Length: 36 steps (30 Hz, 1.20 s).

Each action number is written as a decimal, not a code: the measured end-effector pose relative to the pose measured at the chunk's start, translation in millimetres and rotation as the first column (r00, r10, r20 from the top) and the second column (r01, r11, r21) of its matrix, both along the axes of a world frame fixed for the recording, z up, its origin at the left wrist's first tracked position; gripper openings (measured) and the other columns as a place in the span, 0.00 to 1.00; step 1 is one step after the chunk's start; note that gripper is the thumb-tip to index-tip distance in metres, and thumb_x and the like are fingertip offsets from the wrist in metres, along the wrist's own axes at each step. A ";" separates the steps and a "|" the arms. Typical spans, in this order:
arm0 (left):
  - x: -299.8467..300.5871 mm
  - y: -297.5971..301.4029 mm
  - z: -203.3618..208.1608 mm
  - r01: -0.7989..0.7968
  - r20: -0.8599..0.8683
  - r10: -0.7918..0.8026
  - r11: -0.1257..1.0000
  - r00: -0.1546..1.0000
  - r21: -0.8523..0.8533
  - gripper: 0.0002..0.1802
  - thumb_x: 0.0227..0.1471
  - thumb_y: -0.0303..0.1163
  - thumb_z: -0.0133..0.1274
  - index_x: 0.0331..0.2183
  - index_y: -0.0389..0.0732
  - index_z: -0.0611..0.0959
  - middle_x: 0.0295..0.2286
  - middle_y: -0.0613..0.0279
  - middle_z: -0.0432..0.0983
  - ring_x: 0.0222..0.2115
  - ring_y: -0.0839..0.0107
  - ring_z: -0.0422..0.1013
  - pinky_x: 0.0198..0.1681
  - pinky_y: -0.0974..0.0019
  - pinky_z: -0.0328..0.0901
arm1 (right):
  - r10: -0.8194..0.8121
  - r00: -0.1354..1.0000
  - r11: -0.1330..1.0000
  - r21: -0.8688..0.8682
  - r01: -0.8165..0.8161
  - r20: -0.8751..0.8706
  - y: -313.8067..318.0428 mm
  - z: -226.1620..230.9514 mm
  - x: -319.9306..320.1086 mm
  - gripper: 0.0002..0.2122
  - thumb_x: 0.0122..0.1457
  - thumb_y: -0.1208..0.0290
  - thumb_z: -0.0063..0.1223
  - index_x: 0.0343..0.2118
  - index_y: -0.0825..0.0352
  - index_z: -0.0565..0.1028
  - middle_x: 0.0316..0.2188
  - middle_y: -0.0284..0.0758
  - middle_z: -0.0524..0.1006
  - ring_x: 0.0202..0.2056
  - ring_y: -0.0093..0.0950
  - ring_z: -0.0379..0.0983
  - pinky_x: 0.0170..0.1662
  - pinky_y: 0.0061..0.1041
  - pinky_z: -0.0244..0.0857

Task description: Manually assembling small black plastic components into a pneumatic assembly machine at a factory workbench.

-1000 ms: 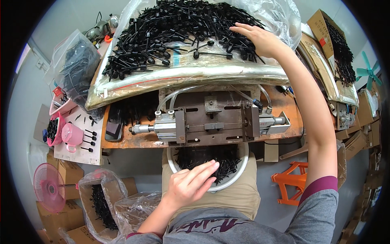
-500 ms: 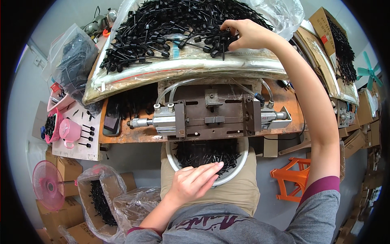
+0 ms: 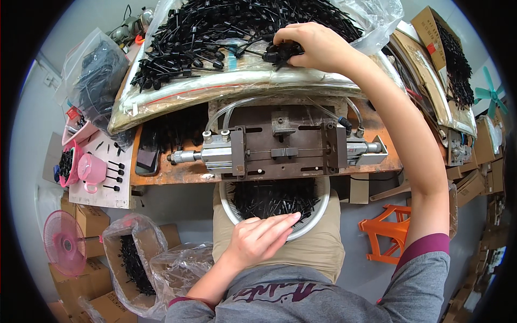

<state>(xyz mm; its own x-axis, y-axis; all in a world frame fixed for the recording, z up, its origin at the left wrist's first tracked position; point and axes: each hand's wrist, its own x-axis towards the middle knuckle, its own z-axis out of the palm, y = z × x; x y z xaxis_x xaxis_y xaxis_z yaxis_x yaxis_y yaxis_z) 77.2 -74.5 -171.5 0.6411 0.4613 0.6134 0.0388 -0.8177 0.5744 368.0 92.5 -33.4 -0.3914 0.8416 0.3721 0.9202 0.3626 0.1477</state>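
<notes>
My right hand (image 3: pixel 315 47) reaches to the near edge of a big pile of black plastic stems with knobbed heads (image 3: pixel 188 40). Its thumb and fingers curl around a small clump of these stems (image 3: pixel 284 53). My left hand (image 3: pixel 259 238) lies over the near rim of a white basket (image 3: pixel 226 209) on my lap, fingers stretched out and nothing visible in them. Many black plastic pieces (image 3: pixel 274 200) fill the basket. Between the pile and the basket sits a brown metal fixture (image 3: pixel 269 116) with silver air cylinders (image 3: pixel 218 154) on both sides.
Clear air hoses (image 3: pixel 221 113) arch over the fixture. A phone (image 3: pixel 147 160) lies on the bench at left, near a pink cup (image 3: pixel 92 169). An orange stool (image 3: pixel 385 231) stands at right on the floor, and a plastic-lined box (image 3: pixel 116 253) and pink fan (image 3: pixel 65 244) at left.
My right hand has shifted left and slightly toward me along the pile's edge, its fingers closing around a clump of stems. My left hand stays at the basket rim.
</notes>
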 end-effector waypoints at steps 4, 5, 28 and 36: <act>-3.3 1.0 -3.9 -0.007 -0.019 0.006 1.000 1.000 -0.012 0.25 0.38 0.23 0.64 0.44 0.40 0.80 0.33 0.60 0.82 0.18 0.73 0.73 0.20 0.74 0.65 | 0.014 0.998 0.996 0.087 -0.008 -0.066 4.4 -7.8 -1.1 0.19 0.46 0.74 0.59 0.45 0.61 0.76 0.38 0.37 0.79 0.40 0.37 0.76 0.45 0.33 0.70; -4.7 1.2 -4.0 -0.012 -0.029 0.012 1.000 1.000 -0.015 0.24 0.40 0.23 0.63 0.44 0.40 0.80 0.33 0.60 0.81 0.19 0.73 0.74 0.20 0.74 0.65 | 0.029 0.997 0.993 0.114 -0.020 -0.071 5.8 -8.4 -0.7 0.19 0.48 0.73 0.59 0.45 0.63 0.75 0.37 0.38 0.79 0.39 0.37 0.76 0.45 0.32 0.70; -7.7 11.2 4.5 -0.056 0.025 0.055 0.997 0.998 0.048 0.26 0.37 0.20 0.64 0.44 0.37 0.79 0.35 0.57 0.81 0.17 0.76 0.72 0.20 0.75 0.66 | -0.041 0.023 0.991 -0.038 0.127 -0.999 -17.1 43.6 51.6 0.07 0.59 0.72 0.56 0.36 0.70 0.74 0.24 0.33 0.76 0.23 0.20 0.73 0.27 0.16 0.65; -0.5 39.5 52.2 -0.370 0.210 0.340 0.921 0.917 0.122 0.28 0.37 0.27 0.67 0.44 0.35 0.80 0.46 0.49 0.74 0.45 0.57 0.70 0.45 0.61 0.66 | -0.106 -0.061 0.986 -0.097 -0.134 -0.992 -98.9 15.9 -28.6 0.15 0.57 0.68 0.58 0.43 0.72 0.75 0.25 0.25 0.73 0.23 0.12 0.65 0.26 0.11 0.56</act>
<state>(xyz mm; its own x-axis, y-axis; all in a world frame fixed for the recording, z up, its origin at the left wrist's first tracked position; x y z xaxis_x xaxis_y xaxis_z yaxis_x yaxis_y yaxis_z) 76.7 -35.0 -119.3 0.3236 0.5269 0.7859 0.2506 -0.8487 0.4658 339.4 -6.4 -17.5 0.2790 0.9188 0.2791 0.0409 0.2790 -0.9594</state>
